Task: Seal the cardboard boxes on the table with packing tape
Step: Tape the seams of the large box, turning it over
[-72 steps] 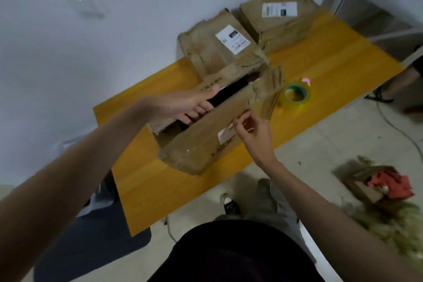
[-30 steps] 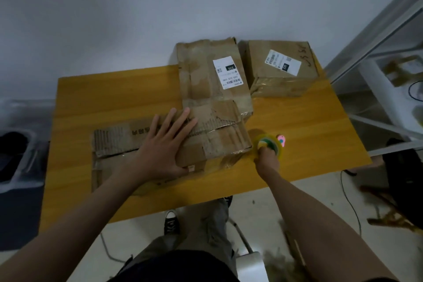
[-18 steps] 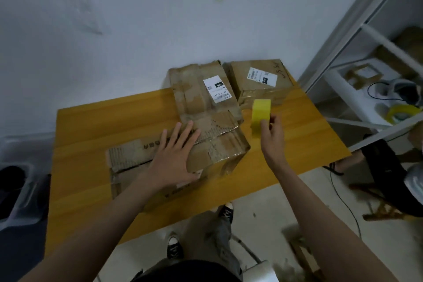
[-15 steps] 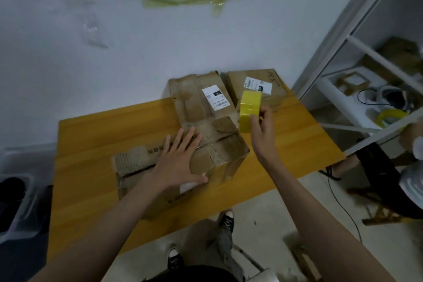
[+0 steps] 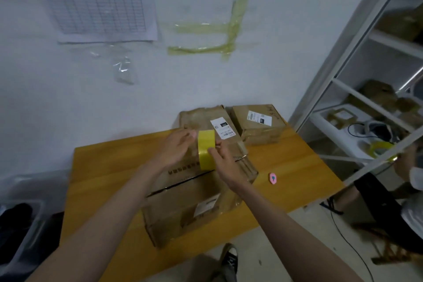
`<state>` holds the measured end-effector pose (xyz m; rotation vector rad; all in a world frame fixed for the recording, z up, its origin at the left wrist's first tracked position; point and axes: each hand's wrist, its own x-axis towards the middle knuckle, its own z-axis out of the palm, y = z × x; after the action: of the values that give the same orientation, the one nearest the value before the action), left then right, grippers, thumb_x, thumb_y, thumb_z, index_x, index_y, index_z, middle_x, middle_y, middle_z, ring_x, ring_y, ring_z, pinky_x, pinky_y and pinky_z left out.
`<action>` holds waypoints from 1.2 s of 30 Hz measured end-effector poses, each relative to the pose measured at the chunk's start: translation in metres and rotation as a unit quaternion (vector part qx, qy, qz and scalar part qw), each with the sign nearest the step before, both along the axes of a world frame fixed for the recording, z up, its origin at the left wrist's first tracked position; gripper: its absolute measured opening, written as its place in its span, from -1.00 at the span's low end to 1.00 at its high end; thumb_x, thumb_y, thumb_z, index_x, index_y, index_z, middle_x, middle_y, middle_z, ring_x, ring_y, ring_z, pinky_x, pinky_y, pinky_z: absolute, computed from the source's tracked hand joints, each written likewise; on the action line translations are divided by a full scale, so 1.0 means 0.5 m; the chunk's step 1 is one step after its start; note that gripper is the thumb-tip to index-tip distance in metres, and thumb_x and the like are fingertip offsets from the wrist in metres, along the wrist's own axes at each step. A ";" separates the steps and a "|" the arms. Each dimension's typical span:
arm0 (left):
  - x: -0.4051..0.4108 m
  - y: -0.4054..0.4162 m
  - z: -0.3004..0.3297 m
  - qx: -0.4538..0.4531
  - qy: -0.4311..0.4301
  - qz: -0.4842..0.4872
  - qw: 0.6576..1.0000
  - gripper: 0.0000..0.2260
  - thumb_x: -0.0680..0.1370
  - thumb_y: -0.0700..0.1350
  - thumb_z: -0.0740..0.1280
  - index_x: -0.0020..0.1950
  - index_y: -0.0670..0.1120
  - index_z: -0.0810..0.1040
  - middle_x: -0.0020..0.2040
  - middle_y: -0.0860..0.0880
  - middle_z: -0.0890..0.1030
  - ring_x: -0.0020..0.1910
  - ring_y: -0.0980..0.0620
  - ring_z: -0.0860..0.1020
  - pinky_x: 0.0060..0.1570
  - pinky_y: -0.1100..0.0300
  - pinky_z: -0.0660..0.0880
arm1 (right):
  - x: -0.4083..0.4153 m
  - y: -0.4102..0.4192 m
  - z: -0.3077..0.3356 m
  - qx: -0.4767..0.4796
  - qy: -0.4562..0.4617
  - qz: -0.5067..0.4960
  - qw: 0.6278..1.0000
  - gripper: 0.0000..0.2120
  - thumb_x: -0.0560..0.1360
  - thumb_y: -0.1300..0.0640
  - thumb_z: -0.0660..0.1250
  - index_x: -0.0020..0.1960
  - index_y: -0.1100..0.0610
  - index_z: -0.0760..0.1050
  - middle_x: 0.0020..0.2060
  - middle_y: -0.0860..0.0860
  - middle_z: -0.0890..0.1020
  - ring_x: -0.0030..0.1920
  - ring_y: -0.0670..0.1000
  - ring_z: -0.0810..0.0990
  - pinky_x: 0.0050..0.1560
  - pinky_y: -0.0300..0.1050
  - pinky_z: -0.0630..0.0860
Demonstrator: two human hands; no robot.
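Note:
A yellow roll of packing tape [image 5: 206,149] is held edge-on above the near cardboard box [image 5: 190,204]. My left hand [image 5: 176,147] grips the roll from its left side. My right hand [image 5: 225,162] pinches the roll's right face with thumb and fingers. The near box lies on the orange table [image 5: 293,167] with its flaps closed and a dark seam running across its top. Behind it stand a worn box with a white label [image 5: 206,119] and a smaller labelled box [image 5: 258,123] against the wall.
A small pink object [image 5: 273,177] lies on the table right of the near box. White shelving [image 5: 357,103] with boxes and another tape roll stands at the right, with a seated person [image 5: 409,190] beside it. A grey bin [image 5: 20,224] sits left of the table.
My left hand has left the box top and come up to grip the tape roll. My right hand has carried the roll left, over the box. The view has tilted up.

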<state>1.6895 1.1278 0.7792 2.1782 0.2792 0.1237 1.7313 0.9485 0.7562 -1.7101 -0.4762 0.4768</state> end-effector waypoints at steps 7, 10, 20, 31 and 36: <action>0.016 0.004 0.000 0.017 -0.047 0.009 0.999 -0.61 0.61 0.03 0.37 0.40 -0.06 0.53 0.16 0.02 0.56 0.08 0.07 0.59 0.19 0.08 0.52 | -0.011 0.008 -0.014 -0.018 0.000 0.012 1.000 -0.66 0.52 -0.21 0.21 0.20 -0.07 0.37 0.18 0.27 0.59 0.17 0.30 0.58 0.10 0.17 0.58; 0.022 0.007 0.011 0.068 -0.045 -0.032 0.996 -0.70 0.63 0.05 0.33 0.29 -0.04 0.64 0.10 0.07 0.52 0.05 0.08 0.57 0.17 0.01 0.52 | -0.011 0.017 -0.011 -0.037 -0.015 0.021 0.999 -0.70 0.51 -0.22 0.21 0.15 -0.09 0.36 0.17 0.24 0.60 0.15 0.27 0.60 0.06 0.12 0.58; 0.022 0.018 0.038 0.077 -0.068 -0.024 0.994 -0.90 0.53 -0.17 0.48 0.02 -0.02 0.73 -0.09 0.09 0.64 -0.10 0.23 0.58 -0.01 0.30 0.51 | 0.006 0.026 -0.030 -0.032 -0.014 0.032 0.999 -0.79 0.55 -0.18 0.25 0.14 -0.16 0.39 0.16 0.27 0.60 0.15 0.33 0.58 0.15 0.34 0.52; 0.032 0.018 0.031 0.088 -0.039 0.001 0.995 -0.85 0.56 -0.22 0.42 -0.16 0.00 0.60 -0.14 0.11 0.57 -0.11 0.13 0.54 -0.11 0.28 0.42 | 0.007 0.011 -0.044 -0.072 -0.071 0.046 0.994 -0.82 0.62 0.05 0.34 0.16 0.11 0.46 0.00 0.14 0.63 -0.03 0.09 0.63 -0.08 -0.08 0.52; 0.039 0.028 0.037 0.109 -0.038 -0.002 0.993 -0.89 0.57 -0.24 0.38 -0.13 -0.09 0.62 -0.18 0.18 0.54 -0.11 0.12 0.53 -0.18 0.34 0.37 | 0.008 0.001 -0.048 -0.144 -0.164 0.077 0.973 -0.63 0.52 0.00 0.50 0.21 0.13 0.49 -0.05 0.02 0.60 -0.11 -0.06 0.54 -0.14 -0.12 0.46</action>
<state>1.7089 1.1420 0.7978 2.3839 0.2259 0.2443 1.7351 0.9488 0.7320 -2.0546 -0.8153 0.3875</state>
